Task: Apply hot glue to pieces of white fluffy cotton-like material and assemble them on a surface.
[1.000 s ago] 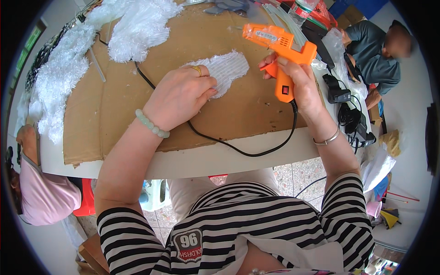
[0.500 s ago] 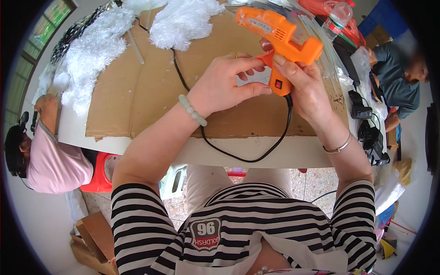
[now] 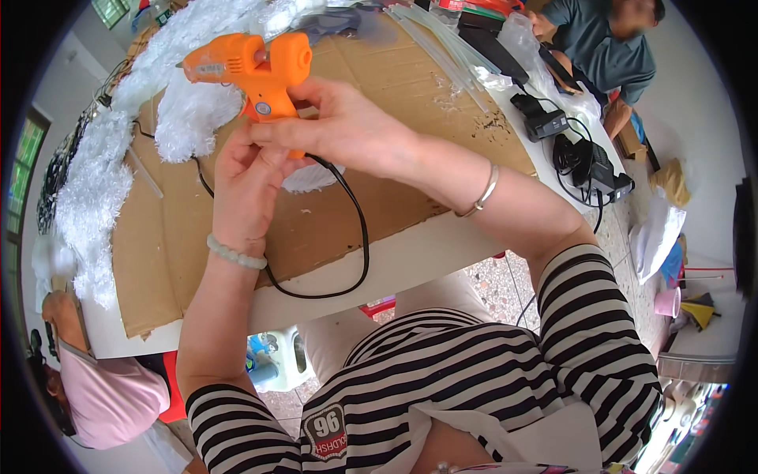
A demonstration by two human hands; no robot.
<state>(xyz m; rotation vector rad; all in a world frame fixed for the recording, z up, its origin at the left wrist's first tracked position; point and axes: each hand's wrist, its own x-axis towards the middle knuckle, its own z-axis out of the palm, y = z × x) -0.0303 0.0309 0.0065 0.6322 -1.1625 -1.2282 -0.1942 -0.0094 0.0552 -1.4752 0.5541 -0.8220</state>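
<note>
An orange hot glue gun (image 3: 272, 75) is held up over the brown cardboard sheet (image 3: 426, 138), its nozzle aimed to the left. My right hand (image 3: 347, 130) wraps around the handle from the right. My left hand (image 3: 249, 174) is closed against the lower handle, and its fingertips are partly hidden behind my right thumb. From the handle's base a black cable (image 3: 366, 237) loops down past the table edge and back under my left wrist. White fluffy tinsel (image 3: 193, 122) lies just beyond my left hand, and a small white piece (image 3: 312, 180) shows below the handle.
More white tinsel (image 3: 91, 213) is heaped along the left side. Clear glue sticks (image 3: 446, 51) lie at the far right, near black power adapters (image 3: 541, 118) with cables. A person in pink (image 3: 110, 395) sits at left; another in a dark shirt (image 3: 604, 47) sits at far right.
The glue gun and both hands have shifted left, and the gun has turned so its other side faces me. My left hand has closed in on the handle. The whole view has swung right.
</note>
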